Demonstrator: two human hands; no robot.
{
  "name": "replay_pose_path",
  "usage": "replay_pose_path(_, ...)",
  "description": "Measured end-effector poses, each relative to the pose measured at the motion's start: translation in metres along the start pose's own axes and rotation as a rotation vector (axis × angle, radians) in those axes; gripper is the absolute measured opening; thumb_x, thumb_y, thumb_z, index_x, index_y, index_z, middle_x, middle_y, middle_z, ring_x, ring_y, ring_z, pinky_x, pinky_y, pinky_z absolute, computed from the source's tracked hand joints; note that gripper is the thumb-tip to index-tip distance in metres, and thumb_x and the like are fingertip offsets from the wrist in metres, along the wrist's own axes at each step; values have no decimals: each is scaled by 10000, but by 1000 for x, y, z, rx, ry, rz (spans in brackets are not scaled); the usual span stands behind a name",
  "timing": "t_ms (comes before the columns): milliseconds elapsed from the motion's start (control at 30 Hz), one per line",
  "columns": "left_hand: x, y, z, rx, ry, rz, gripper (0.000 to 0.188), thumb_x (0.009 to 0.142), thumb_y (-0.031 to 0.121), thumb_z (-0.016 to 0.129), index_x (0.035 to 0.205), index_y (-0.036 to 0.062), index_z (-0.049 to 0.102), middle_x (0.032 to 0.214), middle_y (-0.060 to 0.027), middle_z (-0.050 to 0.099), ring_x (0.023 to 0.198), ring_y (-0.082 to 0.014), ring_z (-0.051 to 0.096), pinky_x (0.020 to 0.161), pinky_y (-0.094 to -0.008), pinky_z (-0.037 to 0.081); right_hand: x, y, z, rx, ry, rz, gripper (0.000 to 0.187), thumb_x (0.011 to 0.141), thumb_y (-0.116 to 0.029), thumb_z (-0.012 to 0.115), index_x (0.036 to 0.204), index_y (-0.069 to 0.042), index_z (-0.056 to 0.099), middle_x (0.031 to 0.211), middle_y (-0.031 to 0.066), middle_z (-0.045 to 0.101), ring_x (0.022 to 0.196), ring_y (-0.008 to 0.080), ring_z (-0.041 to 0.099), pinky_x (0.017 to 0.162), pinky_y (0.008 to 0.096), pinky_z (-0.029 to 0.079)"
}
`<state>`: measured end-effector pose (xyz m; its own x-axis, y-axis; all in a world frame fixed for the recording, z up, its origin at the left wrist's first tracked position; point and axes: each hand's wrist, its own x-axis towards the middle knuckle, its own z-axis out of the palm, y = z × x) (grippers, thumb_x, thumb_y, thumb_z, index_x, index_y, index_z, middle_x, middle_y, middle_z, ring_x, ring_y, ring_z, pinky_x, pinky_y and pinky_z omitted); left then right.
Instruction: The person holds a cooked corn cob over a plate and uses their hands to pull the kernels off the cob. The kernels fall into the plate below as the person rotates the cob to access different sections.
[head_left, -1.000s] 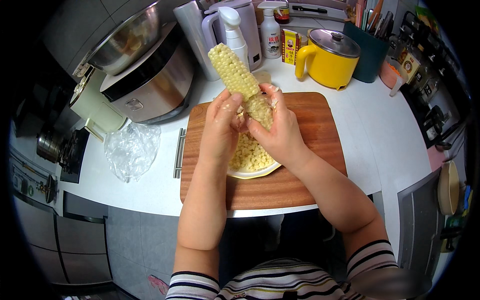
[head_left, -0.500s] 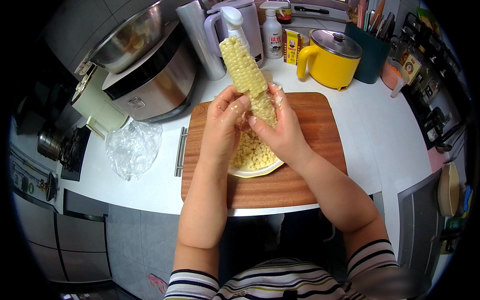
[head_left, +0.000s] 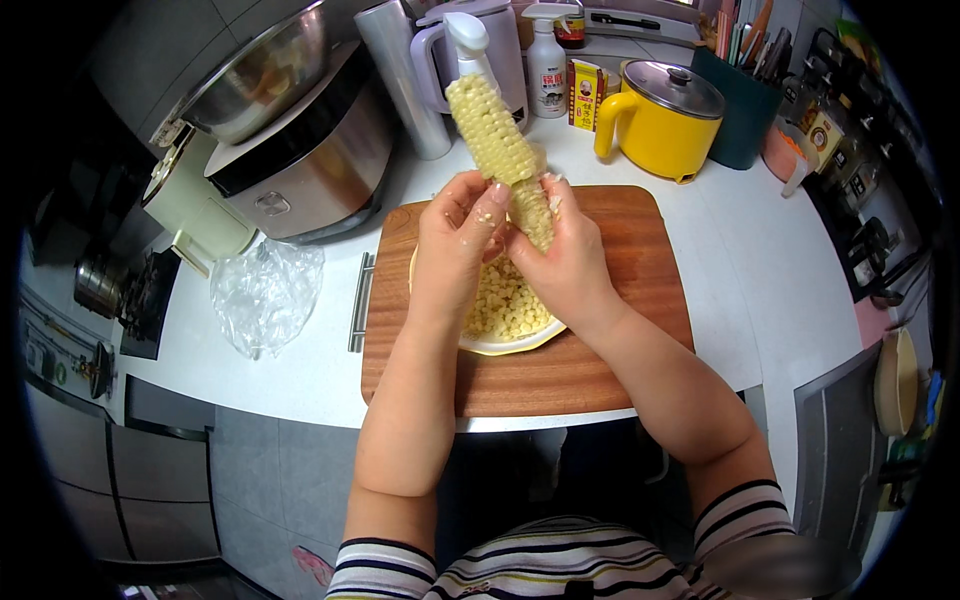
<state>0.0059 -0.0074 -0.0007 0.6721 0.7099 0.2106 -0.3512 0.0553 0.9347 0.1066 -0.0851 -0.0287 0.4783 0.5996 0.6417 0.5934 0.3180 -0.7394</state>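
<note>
1. Broadly, a white desk [head_left: 735,310] carries the work. It is the largest support in view.
2. A brown wooden chopping board [head_left: 535,385] lies on the desk, directly in front of the person.
3. A pale, yellow-rimmed plate [head_left: 505,349] rests on the board, below the hands and partly hidden by them.
4. The corn cob [head_left: 492,135] is held raised above the plate, tilted, its free upper end leaning left and away from the person. The upper part bears full kernel rows; the lower part is narrower and looks stripped. Handling estimate: light, with a stiff core that should resist bending; kernels firm but easily dislodged; surface probably damp and somewhat slippery.
5. The right grip [head_left: 572,250] is closed around the stripped lower part, thumb on the near side. This is judged the sound place to take hold: narrow, rigid, few kernels to crush.
6. The left grip [head_left: 455,230] pinches the cob from its left side, thumb tip at the border of the full rows. Local thumb pressure should suffice there; squeezing could burst kernels.
7. Loose kernels [head_left: 500,305] lie heaped in the plate. Expect them to be small, soft-skinned and prone to roll.
8. Small corn fragments [head_left: 487,217] cling to the fingers and may reduce friction.
</note>
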Motion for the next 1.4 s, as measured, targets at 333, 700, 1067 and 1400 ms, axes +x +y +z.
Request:
replay_pose_path(333,-2,0,-3,91,32,29,255,891,114,519,1106,8,604,857,25,585,665,-32,489,578,-183,399,-3,-2,-2,-57,-105,-31,450,826,-124,655,1189,21,434,955,273,620,905,439,619,751,474,501)
replay_pose_path(700,-1,1,-5,-70,-12,5,301,876,179,553,1122,6,572,837,6,570,644,-51,477,558,-182,382,-2,-1,-4,-57,-106,-38,451,822,-128,647,1186,26,428,945,288,613,899,458,608,744,492,496)
replay_pose_path(1067,-4,-3,-6,32,108,43,376,872,170,514,1200,-12,541,880,-24,606,648,-84,518,596,-200,450,-4,-1,-2,-92,-150,-46,477,824,-135,641,1210,42,422,936,297,614,886,461,611,742,502,493)
replay_pose_path(1400,-4,4,-4,-77,31,0,257,899,224,545,1067,35,593,852,-3,589,627,-67,487,551,-186,391,-3,-2,-5,-82,-127,-60,474,832,-148,650,1205,34,421,938,297,613,893,466,606,741,503,491)
